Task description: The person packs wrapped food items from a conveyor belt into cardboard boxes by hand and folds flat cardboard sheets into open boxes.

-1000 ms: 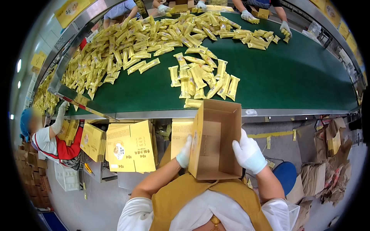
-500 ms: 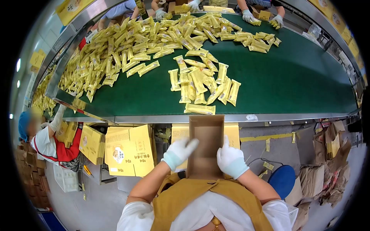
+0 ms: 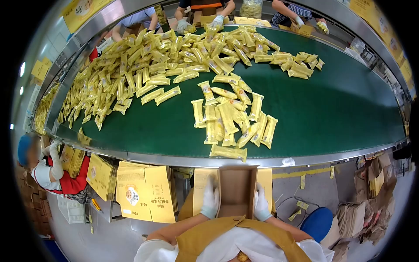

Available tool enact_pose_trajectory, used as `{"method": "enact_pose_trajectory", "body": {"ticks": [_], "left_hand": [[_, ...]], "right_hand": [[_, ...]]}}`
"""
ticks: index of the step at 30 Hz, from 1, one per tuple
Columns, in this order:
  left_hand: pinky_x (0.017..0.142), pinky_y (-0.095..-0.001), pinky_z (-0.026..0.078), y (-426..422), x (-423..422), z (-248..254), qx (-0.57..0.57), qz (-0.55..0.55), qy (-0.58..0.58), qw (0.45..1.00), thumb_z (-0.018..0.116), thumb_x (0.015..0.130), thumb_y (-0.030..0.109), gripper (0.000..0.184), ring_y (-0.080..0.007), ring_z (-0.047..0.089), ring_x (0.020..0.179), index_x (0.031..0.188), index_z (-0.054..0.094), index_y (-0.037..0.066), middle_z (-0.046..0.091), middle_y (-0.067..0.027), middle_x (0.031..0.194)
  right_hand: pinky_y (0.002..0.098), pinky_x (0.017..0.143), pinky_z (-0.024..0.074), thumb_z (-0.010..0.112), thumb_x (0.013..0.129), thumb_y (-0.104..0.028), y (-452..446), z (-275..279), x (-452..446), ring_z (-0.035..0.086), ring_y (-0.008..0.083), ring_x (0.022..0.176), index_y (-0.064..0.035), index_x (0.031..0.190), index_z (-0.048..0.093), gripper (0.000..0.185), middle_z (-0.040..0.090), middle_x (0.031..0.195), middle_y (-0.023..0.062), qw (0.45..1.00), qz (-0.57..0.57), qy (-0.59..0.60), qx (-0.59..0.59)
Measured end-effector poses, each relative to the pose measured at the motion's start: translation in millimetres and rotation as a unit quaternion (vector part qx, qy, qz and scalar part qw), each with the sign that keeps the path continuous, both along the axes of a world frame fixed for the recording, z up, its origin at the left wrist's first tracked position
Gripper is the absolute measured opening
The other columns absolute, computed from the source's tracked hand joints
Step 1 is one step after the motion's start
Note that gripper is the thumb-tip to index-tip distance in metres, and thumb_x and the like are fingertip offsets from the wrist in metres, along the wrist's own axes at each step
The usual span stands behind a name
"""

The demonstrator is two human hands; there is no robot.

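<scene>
An open brown cardboard box (image 3: 237,190) stands in front of my chest, its inside facing me and nothing visible in it. My left hand (image 3: 210,200), in a white glove, presses flat along the box's left wall. Against the right wall lies my gloved right hand (image 3: 262,203), so the box is gripped between both. Just beyond the box, a small group of yellow wrapped snack packets (image 3: 227,118) lies on the green conveyor belt (image 3: 305,118). One packet (image 3: 228,152) rests by the belt's near edge.
A large heap of packets (image 3: 131,70) covers the belt's far left. Flattened yellow cartons (image 3: 144,192) stand left of me. A metal rail (image 3: 187,161) edges the belt. Co-workers' gloved hands (image 3: 217,22) work across it; another person (image 3: 52,170) sits left. A blue stool (image 3: 317,223) stands right.
My hands have come in against the box's sides; the left was apart from it before. The view has tilted, so the belt and box appear lower. A co-worker's hands at the far right shifted.
</scene>
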State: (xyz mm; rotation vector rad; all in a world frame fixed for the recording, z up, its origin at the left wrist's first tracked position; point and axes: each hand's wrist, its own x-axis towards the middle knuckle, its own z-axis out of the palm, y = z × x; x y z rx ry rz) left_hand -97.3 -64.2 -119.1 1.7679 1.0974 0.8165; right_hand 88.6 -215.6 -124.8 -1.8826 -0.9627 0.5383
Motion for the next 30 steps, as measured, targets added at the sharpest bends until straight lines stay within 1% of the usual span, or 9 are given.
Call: {"method": "enact_pose_trajectory", "body": {"ticks": [3, 5, 10, 12, 19, 23, 25, 28, 30], "left_hand": [[0.108, -0.0479, 0.042, 67, 26, 52, 0.241, -0.048, 0.086, 0.965, 0.06, 0.09, 0.003, 0.049, -0.0466, 0.052, 0.124, 0.138, 0.054, 0.001, 0.054, -0.0246, 0.14], [0.107, -0.05, 0.041, 111, 51, 73, 0.319, -0.079, 0.067, 0.942, 0.071, 0.085, 0.012, 0.046, -0.0444, 0.051, 0.125, 0.129, 0.061, 0.001, 0.055, -0.022, 0.135], [0.115, -0.0663, 0.021, 163, 116, 99, 0.268, -0.205, 0.306, 0.89, 0.076, 0.073, 0.063, 0.085, -0.0449, 0.031, 0.144, 0.145, 0.052, 0.025, 0.035, -0.0183, 0.157], [0.115, -0.0703, 0.015, 174, 132, 96, 0.245, -0.212, 0.378, 0.867, 0.074, 0.067, 0.073, 0.095, -0.045, 0.025, 0.148, 0.148, 0.048, 0.032, 0.03, -0.0161, 0.161], [0.113, -0.0696, 0.022, 229, 100, 81, 0.278, -0.15, 0.385, 0.867, 0.074, 0.073, 0.066, 0.082, -0.0396, 0.027, 0.148, 0.144, 0.053, 0.028, 0.038, -0.0083, 0.158], [0.116, -0.0552, 0.031, 241, 65, 61, 0.296, -0.221, 0.267, 0.89, 0.082, 0.073, 0.05, 0.07, -0.0438, 0.032, 0.145, 0.131, 0.06, 0.018, 0.042, -0.0132, 0.154], [0.113, -0.0477, 0.037, 233, 57, 74, 0.296, -0.236, 0.237, 0.895, 0.078, 0.082, 0.03, 0.043, -0.0444, 0.042, 0.139, 0.118, 0.066, 0.012, 0.051, -0.0177, 0.146], [0.108, -0.0433, 0.042, 242, 38, 59, 0.289, -0.253, 0.18, 0.906, 0.065, 0.092, 0.019, 0.022, -0.0375, 0.052, 0.129, 0.111, 0.069, 0.008, 0.06, -0.0201, 0.131], [0.105, -0.0438, 0.044, 246, 36, 53, 0.236, -0.157, 0.152, 0.947, 0.066, 0.091, 0.02, 0.028, -0.0383, 0.053, 0.126, 0.117, 0.067, 0.008, 0.059, -0.0194, 0.132]], "right_hand": [[0.0465, 0.103, 0.0432, 0.058, 0.092, -0.003, 54, 45, 50, 0.053, 0.0416, 0.119, 0.0006, 0.141, 0.05, 0.05, 0.055, 0.129, 0.0249, 0.988, -0.03, -0.153, 0.011], [0.0468, 0.101, 0.0436, 0.066, 0.089, -0.007, 93, 78, 86, 0.053, 0.0403, 0.117, -0.0006, 0.134, 0.056, 0.047, 0.055, 0.129, 0.022, 0.954, -0.035, -0.287, 0.076], [0.0671, 0.113, 0.0204, 0.07, 0.082, -0.058, 199, 103, 111, 0.027, 0.052, 0.143, -0.0204, 0.144, 0.053, 0.074, 0.033, 0.155, 0.0249, 0.964, 0.059, -0.238, -0.108], [0.0727, 0.114, 0.0132, 0.071, 0.076, -0.062, 233, 110, 102, 0.019, 0.0522, 0.147, -0.0237, 0.146, 0.05, 0.083, 0.025, 0.161, 0.0215, 0.937, 0.054, -0.268, -0.217], [0.0721, 0.115, 0.0163, 0.073, 0.07, -0.044, 252, 92, 156, 0.018, 0.0486, 0.149, -0.0235, 0.152, 0.04, 0.09, 0.028, 0.161, 0.0189, 0.911, 0.148, -0.312, -0.225], [0.0685, 0.117, 0.0178, 0.073, 0.07, -0.035, 220, 89, 175, 0.019, 0.0418, 0.152, -0.0229, 0.153, 0.037, 0.092, 0.028, 0.162, 0.0148, 0.86, 0.282, -0.373, -0.205], [0.066, 0.118, 0.0182, 0.069, 0.073, -0.028, 198, 93, 172, 0.024, 0.0379, 0.151, -0.0196, 0.152, 0.039, 0.085, 0.033, 0.16, 0.0143, 0.814, 0.312, -0.441, -0.214], [0.0627, 0.118, 0.0209, 0.069, 0.08, -0.026, 171, 89, 172, 0.033, 0.0362, 0.147, -0.01, 0.151, 0.039, 0.079, 0.039, 0.156, 0.0161, 0.834, 0.266, -0.464, -0.139], [0.0596, 0.118, 0.0231, 0.071, 0.082, -0.027, 158, 75, 170, 0.038, 0.0353, 0.144, -0.0054, 0.149, 0.039, 0.077, 0.044, 0.152, 0.0167, 0.875, 0.214, -0.428, -0.073]]}}
